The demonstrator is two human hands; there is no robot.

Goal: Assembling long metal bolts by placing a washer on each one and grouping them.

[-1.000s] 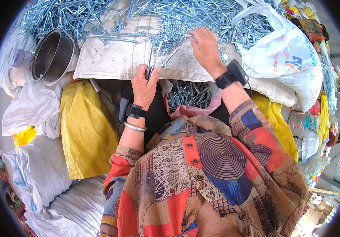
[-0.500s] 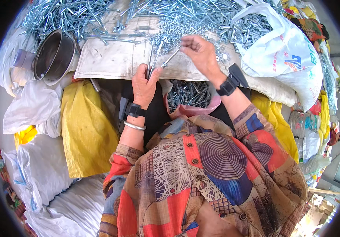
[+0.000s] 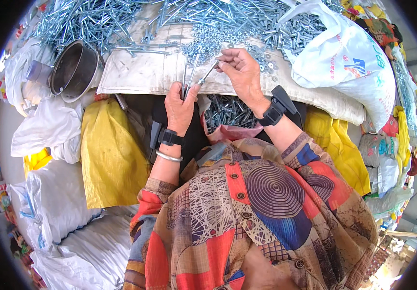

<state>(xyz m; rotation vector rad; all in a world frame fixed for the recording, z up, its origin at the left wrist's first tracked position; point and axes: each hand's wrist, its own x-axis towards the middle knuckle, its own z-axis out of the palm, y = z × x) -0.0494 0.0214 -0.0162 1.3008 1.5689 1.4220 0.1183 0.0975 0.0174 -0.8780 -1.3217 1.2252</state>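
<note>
My left hand [image 3: 180, 108] is closed around several long, thin metal bolts [image 3: 185, 72], two of them standing upright out of the fist. Between its thumb and forefinger sits the lower end of another bolt [image 3: 209, 73], tilted up to the right, with a small nut or washer [image 3: 201, 81] near the thumb. My right hand [image 3: 242, 77] pinches the upper end of that tilted bolt, its other fingers curled. Just beyond both hands, nuts and washers [image 3: 213, 39] lie scattered on a pale cloth [image 3: 136, 72]. Below the hands, a pink-edged bag [image 3: 235, 132] holds dark metal parts [image 3: 230, 113].
Long bolts [image 3: 90, 21] are heaped at the far left, short metal sleeves [image 3: 286, 36] at the far right. A dark metal pot [image 3: 75, 70] stands left. A white plastic bag [image 3: 339, 63] bulges at right. Yellow sacks [image 3: 109, 154] hang on both sides of my lap.
My right hand has shifted slightly right and down, its fingers closing more on the tilted bolt's end. The left hand keeps its hold. The whole view has shifted a little.
</note>
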